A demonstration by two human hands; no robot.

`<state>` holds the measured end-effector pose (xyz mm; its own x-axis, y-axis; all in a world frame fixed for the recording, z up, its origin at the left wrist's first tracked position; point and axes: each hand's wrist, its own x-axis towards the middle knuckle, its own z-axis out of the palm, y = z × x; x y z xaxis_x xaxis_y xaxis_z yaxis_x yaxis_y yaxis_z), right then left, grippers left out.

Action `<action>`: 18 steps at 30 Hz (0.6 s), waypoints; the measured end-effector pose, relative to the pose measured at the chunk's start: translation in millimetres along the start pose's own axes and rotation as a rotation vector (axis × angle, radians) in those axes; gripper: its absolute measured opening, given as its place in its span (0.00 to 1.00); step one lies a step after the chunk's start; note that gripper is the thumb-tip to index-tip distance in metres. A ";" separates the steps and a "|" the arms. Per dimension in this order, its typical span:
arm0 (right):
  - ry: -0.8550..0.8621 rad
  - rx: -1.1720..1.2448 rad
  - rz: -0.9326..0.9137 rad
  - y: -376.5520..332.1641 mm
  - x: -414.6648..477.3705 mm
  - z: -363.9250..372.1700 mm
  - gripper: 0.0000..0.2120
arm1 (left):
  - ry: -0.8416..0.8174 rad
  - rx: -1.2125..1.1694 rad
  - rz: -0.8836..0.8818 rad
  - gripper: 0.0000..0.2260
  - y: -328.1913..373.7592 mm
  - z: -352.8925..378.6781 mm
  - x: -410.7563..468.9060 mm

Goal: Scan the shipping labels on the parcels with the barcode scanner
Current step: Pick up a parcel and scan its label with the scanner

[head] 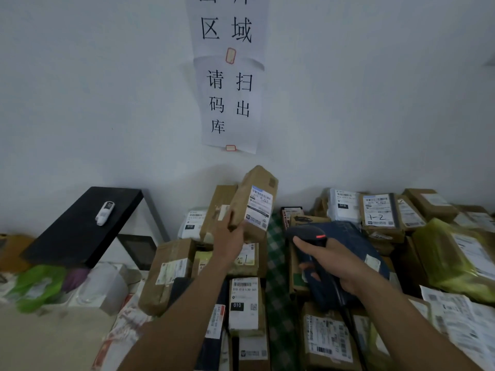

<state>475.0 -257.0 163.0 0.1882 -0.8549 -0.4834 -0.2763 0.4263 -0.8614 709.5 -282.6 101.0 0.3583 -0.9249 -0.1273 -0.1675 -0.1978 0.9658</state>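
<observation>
above the heap of parcels [245, 306] my left hand [229, 238] grips a brown parcel [254, 203], label [259, 207] facing my right hand [336, 263] clutching the barcode scanner [308, 235]; i judge most remain unscanned.

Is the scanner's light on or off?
On. A red strip glows on the head of the black barcode scanner, which the right hand grips, facing the brown cardboard parcel the left hand holds up.
</observation>
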 end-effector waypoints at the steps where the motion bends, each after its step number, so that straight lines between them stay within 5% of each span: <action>1: 0.005 0.023 -0.021 -0.9 -4.7 0.3 0.13 | -0.025 -0.109 -0.014 0.28 -3.8 2.4 -12.1; 5: 0.053 0.123 -0.131 0.7 -21.1 4.7 0.12 | -0.113 -0.564 -0.158 0.23 -11.8 17.6 -71.0; 8: 0.095 0.198 -0.207 4.3 -36.7 8.4 0.16 | -0.203 -0.693 -0.190 0.25 -10.6 27.6 -107.7; 18: 0.061 0.123 -0.309 22.0 -78.6 8.6 0.22 | -0.368 -0.255 -0.007 0.46 -17.1 25.2 -127.8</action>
<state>462.3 -178.0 180.7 0.1874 -0.9638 -0.1895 -0.0984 0.1735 -0.9799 643.4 -169.2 95.0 0.0003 -0.9868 -0.1617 0.0817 -0.1612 0.9835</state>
